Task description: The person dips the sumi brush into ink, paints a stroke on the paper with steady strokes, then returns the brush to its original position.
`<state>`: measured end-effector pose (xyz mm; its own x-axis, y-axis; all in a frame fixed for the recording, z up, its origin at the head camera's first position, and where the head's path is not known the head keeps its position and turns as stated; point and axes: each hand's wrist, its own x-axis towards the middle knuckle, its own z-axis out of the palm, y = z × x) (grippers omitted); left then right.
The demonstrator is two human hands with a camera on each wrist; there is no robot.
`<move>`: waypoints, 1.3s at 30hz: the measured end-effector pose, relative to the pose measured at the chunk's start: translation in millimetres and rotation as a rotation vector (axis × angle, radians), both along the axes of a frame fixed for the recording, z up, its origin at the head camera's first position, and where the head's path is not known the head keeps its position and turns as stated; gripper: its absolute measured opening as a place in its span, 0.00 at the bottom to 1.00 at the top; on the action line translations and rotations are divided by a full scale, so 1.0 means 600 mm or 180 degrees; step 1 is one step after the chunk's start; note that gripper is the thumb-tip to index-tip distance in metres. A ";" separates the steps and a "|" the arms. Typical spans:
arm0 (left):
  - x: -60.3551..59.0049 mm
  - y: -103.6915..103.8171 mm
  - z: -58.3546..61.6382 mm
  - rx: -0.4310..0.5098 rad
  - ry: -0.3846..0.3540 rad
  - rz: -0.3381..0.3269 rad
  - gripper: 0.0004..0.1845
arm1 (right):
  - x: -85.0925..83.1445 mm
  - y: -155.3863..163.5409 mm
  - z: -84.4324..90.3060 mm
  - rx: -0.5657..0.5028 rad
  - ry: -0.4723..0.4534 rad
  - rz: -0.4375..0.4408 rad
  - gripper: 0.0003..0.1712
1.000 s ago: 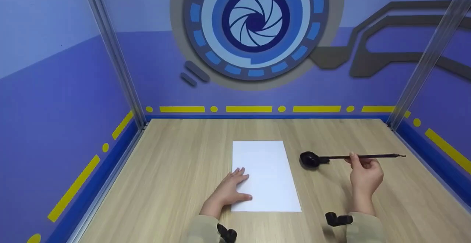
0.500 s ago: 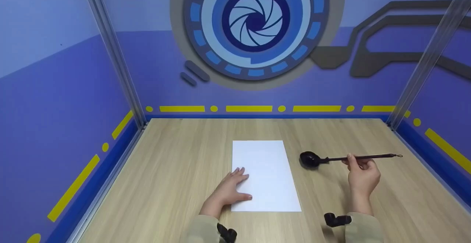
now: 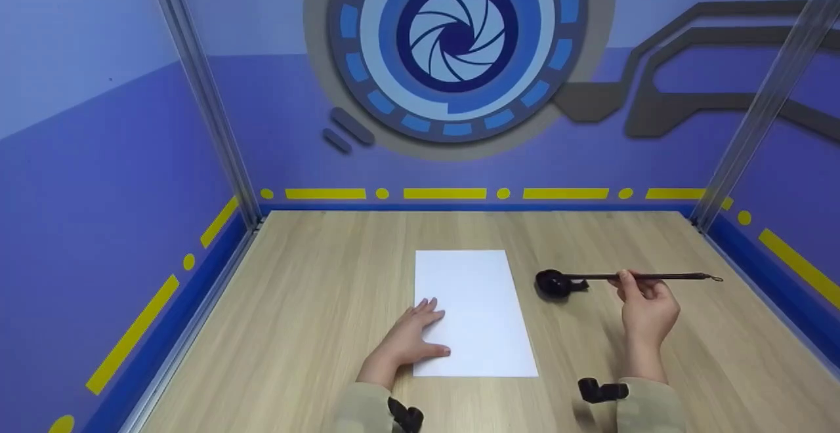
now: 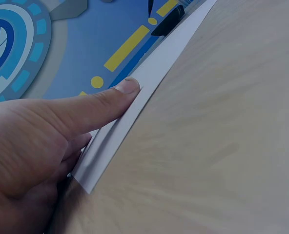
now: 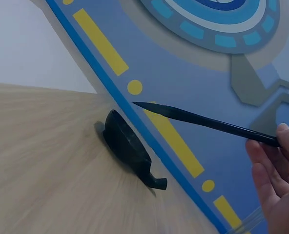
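A white sheet of paper lies in the middle of the wooden table. My left hand rests flat on the sheet's lower left edge, fingers straight. In the left wrist view the thumb presses on the paper. To the right, my right hand pinches a thin black brush held level. Its pointed end reaches left over a small black dish. In the right wrist view the brush hangs just above the dish, apart from it, with my right hand round its shaft.
Blue walls with yellow stripes close the table at the back and both sides. Metal posts stand at the back corners. Black camera mounts sit on both wrists.
The right hand shifted slightly, and the brush went from a slight tilt to level, its tip just off the dish. The left hand and paper have not moved.
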<state>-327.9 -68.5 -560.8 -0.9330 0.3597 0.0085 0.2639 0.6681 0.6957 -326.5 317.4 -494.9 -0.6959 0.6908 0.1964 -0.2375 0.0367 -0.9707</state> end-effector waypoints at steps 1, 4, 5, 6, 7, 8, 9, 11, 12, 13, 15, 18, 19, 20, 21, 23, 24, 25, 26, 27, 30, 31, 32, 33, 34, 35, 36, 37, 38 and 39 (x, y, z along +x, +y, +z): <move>0.000 0.000 0.000 0.0009 -0.0004 0.0011 0.43 | 0.000 -0.001 0.003 -0.0046 0.0008 0.0021 0.14; 0.001 0.000 0.001 0.0016 -0.0034 0.0037 0.43 | 0.001 -0.006 0.012 -0.0151 0.0057 0.0076 0.16; 0.001 0.000 0.001 0.0015 -0.0038 0.0043 0.43 | 0.002 -0.008 0.015 -0.0177 0.0078 0.0086 0.17; 0.001 0.000 0.001 0.0017 -0.0045 0.0049 0.43 | 0.003 -0.009 0.019 -0.0200 0.0095 0.0096 0.17; 0.001 0.001 0.001 0.0020 -0.0053 0.0054 0.43 | 0.004 -0.011 0.022 -0.0205 0.0114 0.0105 0.18; 0.001 0.001 0.001 0.0019 -0.0058 0.0055 0.43 | 0.005 -0.013 0.025 -0.0211 0.0149 0.0115 0.18; 0.001 0.002 0.001 0.0018 -0.0067 0.0060 0.43 | 0.006 -0.015 0.028 -0.0219 0.0179 0.0124 0.18; 0.000 0.003 0.003 0.0017 -0.0072 0.0058 0.43 | 0.008 -0.020 0.035 -0.0227 0.0236 0.0146 0.18; -0.001 0.003 0.003 0.0021 -0.0066 0.0053 0.43 | 0.009 -0.023 0.038 -0.0230 0.0262 0.0162 0.18; -0.001 0.003 0.004 0.0019 -0.0058 0.0047 0.42 | 0.010 -0.027 0.042 -0.0238 0.0289 0.0181 0.18; -0.003 0.004 0.005 0.0007 -0.0061 0.0047 0.43 | 0.010 -0.036 0.048 -0.0251 0.0345 0.0217 0.17; -0.002 0.003 0.006 0.0007 -0.0044 0.0037 0.43 | 0.006 -0.050 0.057 -0.0292 0.0401 0.0318 0.13; -0.001 0.003 0.006 0.0006 -0.0049 0.0037 0.43 | 0.005 -0.055 0.061 -0.0302 0.0416 0.0364 0.12; 0.000 0.003 0.005 0.0005 -0.0054 0.0039 0.42 | 0.002 -0.060 0.064 -0.0312 0.0429 0.0412 0.11; 0.001 0.002 0.005 0.0009 -0.0045 0.0034 0.42 | 0.000 -0.065 0.067 -0.0336 0.0444 0.0465 0.11; 0.002 0.002 0.005 0.0016 -0.0045 0.0036 0.42 | -0.005 -0.075 0.073 -0.0348 0.0441 0.0564 0.10; 0.002 0.001 0.004 0.0013 -0.0054 0.0044 0.42 | -0.008 -0.080 0.076 -0.0359 0.0446 0.0616 0.10; 0.002 0.002 0.003 0.0023 -0.0061 0.0051 0.42 | -0.011 -0.085 0.079 -0.0381 0.0454 0.0666 0.10; 0.002 0.002 0.003 0.0032 -0.0062 0.0056 0.43 | -0.013 -0.090 0.081 -0.0375 0.0447 0.0699 0.10; 0.002 0.002 0.003 0.0044 -0.0062 0.0061 0.43 | -0.016 -0.094 0.083 -0.0361 0.0441 0.0735 0.10; 0.001 0.003 0.004 0.0058 -0.0055 0.0055 0.43 | -0.025 -0.109 0.087 -0.0283 0.0413 0.0822 0.11; 0.001 0.003 0.005 0.0059 -0.0047 0.0044 0.43 | -0.027 -0.114 0.088 -0.0230 0.0399 0.0836 0.12; 0.002 0.003 0.006 0.0055 -0.0034 0.0038 0.43 | -0.030 -0.119 0.088 -0.0179 0.0375 0.0852 0.13; 0.002 0.003 0.006 0.0049 -0.0031 0.0032 0.43 | -0.033 -0.124 0.088 -0.0153 0.0360 0.0882 0.14; 0.003 0.003 0.007 0.0039 -0.0024 0.0025 0.43 | -0.035 -0.130 0.088 -0.0132 0.0344 0.0910 0.16; 0.003 0.003 0.007 0.0030 -0.0022 0.0022 0.43 | -0.038 -0.136 0.088 -0.0091 0.0320 0.0929 0.17; 0.003 0.003 0.008 0.0022 -0.0014 0.0013 0.43 | -0.040 -0.141 0.087 -0.0061 0.0305 0.0947 0.18; 0.003 0.002 0.008 0.0019 -0.0010 0.0010 0.43 | -0.043 -0.147 0.085 -0.0052 0.0284 0.0963 0.18; 0.004 0.002 0.008 0.0018 -0.0006 0.0008 0.43 | -0.045 -0.153 0.084 -0.0034 0.0260 0.0983 0.18; 0.003 0.002 0.008 0.0009 -0.0005 0.0002 0.43 | -0.046 -0.159 0.082 -0.0013 0.0244 0.1001 0.18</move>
